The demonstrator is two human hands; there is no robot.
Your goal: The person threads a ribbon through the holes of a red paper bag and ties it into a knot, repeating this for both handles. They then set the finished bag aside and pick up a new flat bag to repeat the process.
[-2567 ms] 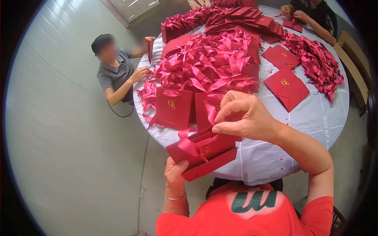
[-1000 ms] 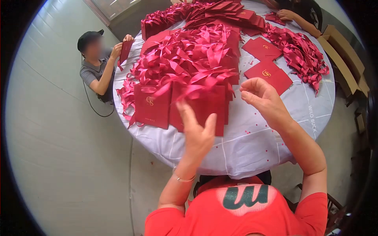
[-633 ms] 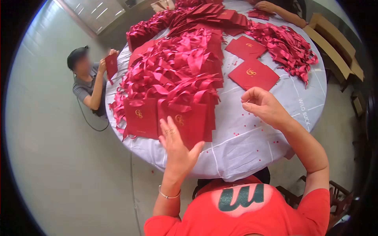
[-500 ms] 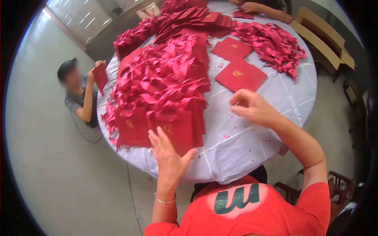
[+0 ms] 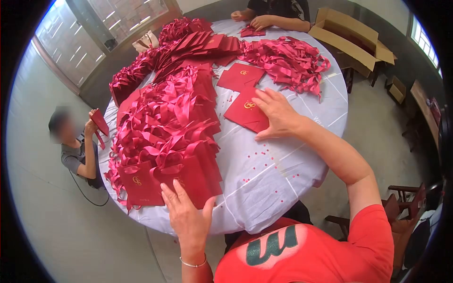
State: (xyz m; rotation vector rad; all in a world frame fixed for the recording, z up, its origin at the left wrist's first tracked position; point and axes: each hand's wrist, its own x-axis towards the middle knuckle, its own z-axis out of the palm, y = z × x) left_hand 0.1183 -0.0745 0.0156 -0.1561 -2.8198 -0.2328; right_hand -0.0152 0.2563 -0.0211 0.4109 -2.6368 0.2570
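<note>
My left hand (image 5: 188, 217) lies with spread fingers against the front of a red paper gift bag (image 5: 196, 178), the nearest in a long packed row with pink ribbon handles (image 5: 158, 111). A second front bag (image 5: 139, 186) with a gold emblem stands to its left. On the right, my right hand (image 5: 281, 114) is open, its fingers and thumb along the right side of a flat red bag (image 5: 243, 114) without visible ribbon. Another flat bag (image 5: 240, 75) lies just beyond, partly overlapped.
A heap of loose pink ribbons (image 5: 290, 63) lies on the white-covered round table (image 5: 245, 198), with small red dots nearby. Stacked red bags (image 5: 207, 45) lie at the back. One person (image 5: 75, 146) at left holds a bag; another (image 5: 276, 16) works opposite. Cardboard box (image 5: 349, 42) stands back right.
My right hand has gone from a pinch above the bare cloth to spread fingers at the flat bag. My left hand stays at the front bag. The camera view has shifted.
</note>
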